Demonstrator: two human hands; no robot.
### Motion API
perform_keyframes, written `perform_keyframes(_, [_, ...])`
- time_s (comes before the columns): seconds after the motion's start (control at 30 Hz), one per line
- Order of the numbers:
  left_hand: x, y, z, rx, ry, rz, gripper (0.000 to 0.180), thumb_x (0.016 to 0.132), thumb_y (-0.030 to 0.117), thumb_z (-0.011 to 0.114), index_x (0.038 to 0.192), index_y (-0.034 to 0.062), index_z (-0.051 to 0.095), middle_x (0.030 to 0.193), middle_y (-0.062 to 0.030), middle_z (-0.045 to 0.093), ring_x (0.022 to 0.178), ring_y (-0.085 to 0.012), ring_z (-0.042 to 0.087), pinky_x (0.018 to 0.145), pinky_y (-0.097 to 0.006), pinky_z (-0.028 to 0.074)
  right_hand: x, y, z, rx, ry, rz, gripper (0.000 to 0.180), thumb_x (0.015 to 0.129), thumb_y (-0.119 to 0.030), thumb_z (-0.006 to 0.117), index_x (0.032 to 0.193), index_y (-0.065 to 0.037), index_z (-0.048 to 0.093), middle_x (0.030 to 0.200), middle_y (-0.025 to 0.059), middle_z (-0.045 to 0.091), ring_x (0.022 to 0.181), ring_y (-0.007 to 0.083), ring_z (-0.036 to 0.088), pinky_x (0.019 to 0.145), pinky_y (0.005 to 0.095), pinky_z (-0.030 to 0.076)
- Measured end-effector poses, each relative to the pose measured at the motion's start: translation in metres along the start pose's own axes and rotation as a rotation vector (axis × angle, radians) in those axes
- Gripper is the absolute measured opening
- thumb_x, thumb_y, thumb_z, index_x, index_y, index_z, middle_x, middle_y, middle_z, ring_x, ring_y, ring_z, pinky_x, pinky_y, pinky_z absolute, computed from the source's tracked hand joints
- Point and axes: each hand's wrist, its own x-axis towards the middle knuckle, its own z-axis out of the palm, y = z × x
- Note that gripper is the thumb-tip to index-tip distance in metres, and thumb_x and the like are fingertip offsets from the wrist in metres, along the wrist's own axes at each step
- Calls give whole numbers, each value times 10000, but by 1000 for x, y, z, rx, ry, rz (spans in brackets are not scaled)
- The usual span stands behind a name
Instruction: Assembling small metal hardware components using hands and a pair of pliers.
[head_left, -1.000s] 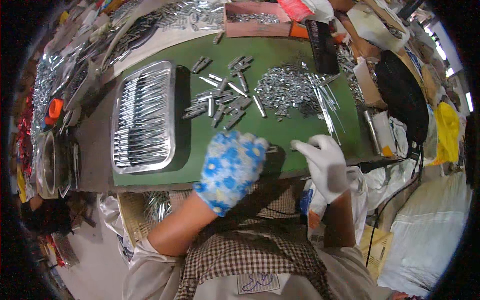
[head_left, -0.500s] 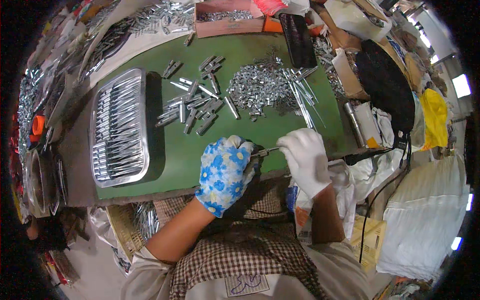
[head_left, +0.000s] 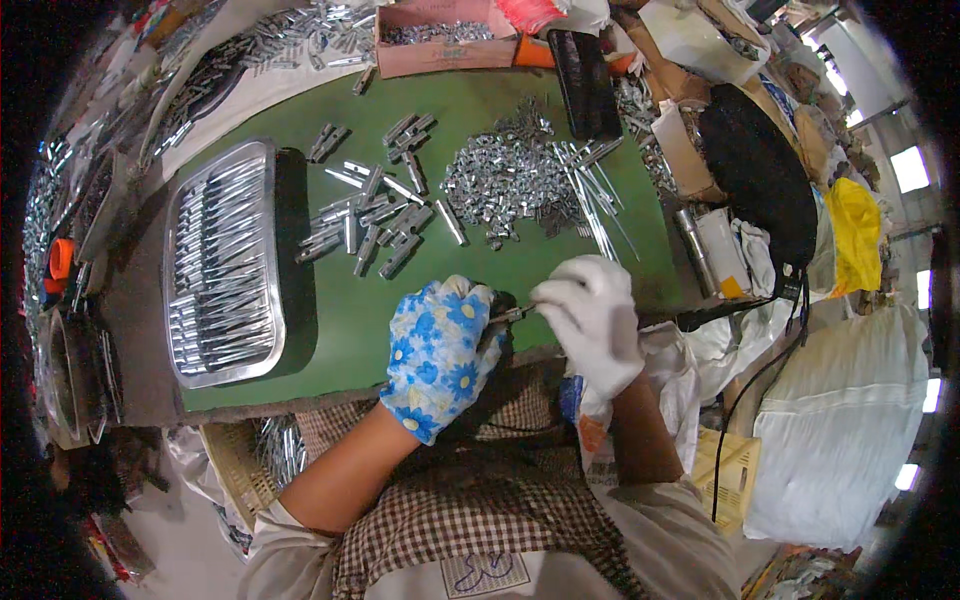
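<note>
The right hand (head_left: 595, 320) has moved in close to the left hand (head_left: 440, 350) since a second ago. The left fingers pinch a small metal piece (head_left: 512, 314) above the green tabletop's (head_left: 350, 345) near edge. The right fingertips are at its other end; I can't tell if they grip. Beyond lie metal tubes (head_left: 400, 257) and a heap of tiny bits (head_left: 490, 185). A shiny tray (head_left: 272, 260) sits left.

This is a workshop: the green tabletop (head_left: 355, 345) carries a metal tray (head_left: 276, 300) and many small metal parts (head_left: 500, 185).
</note>
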Motion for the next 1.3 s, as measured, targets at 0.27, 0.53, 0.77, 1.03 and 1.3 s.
perform_keyframes(0.27, [-5, 0, 1, 6, 25, 44, 339, 786, 213, 690, 1048, 32, 574, 943, -151, 536, 870, -346, 530, 742, -447, 419, 43, 49, 2, -207, 113, 279, 151, 783, -220, 694, 905, -132, 679, 903, 79, 637, 933, 307, 582, 835, 430, 418])
perform_keyframes(0.53, [-5, 2, -2, -6, 46, 55, 310, 788, 195, 687, 1038, 43, 585, 944, -146, 543, 866, -342, 530, 740, -446, 422, 46, 37, -9, -187, 83, 249, 113, 820, -180, 651, 888, -90, 664, 892, 103, 653, 860, 319, 610, 767, 427, 462])
perform_keyframes(0.77, [-5, -1, 0, -19, 31, 61, 327, 763, 183, 698, 1045, 62, 588, 937, -145, 539, 869, -339, 528, 741, -447, 422, 7, -19, -7, 274, -20, 238, 157, 752, -100, 717, 903, -81, 683, 875, 71, 685, 850, 276, 626, 800, 381, 468])
perform_keyframes(1.03, [-6, -1, 1, -5, 43, 63, 353, 731, 186, 716, 1036, 65, 588, 938, -135, 541, 866, -338, 530, 735, -445, 420, 1, -20, 5, 145, 32, 127, 140, 732, -114, 723, 857, -94, 664, 821, 49, 659, 854, 270, 613, 806, 392, 446])
perform_keyframes(1.3, [-5, -2, 2, 2, 66, 66, 359, 720, 173, 715, 1039, 67, 590, 934, -131, 554, 877, -339, 536, 741, -448, 422, 11, -28, -11, -149, -44, -130, 229, 681, -102, 687, 901, -108, 623, 835, 59, 639, 809, 269, 611, 784, 422, 480])
